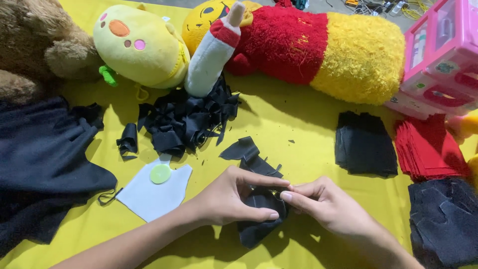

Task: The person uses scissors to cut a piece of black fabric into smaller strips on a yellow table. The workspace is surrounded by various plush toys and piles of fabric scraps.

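Black fabric piece low at centre on yellow cloth, pinched between left hand and right hand, both clamped on it. Likely light, limp, easily creased; best gripped at edges. Scrap pile behind, black squares right; open room between.

A yellow cloth is covering the whole work surface, taking even, soft light with short shadows lying under the things on it. Along the top edge a strip of grey floor is showing, with a tangle of cables lying on it. No walls or windows are showing; the view is looking straight down, so the rest of the room is staying out of sight.
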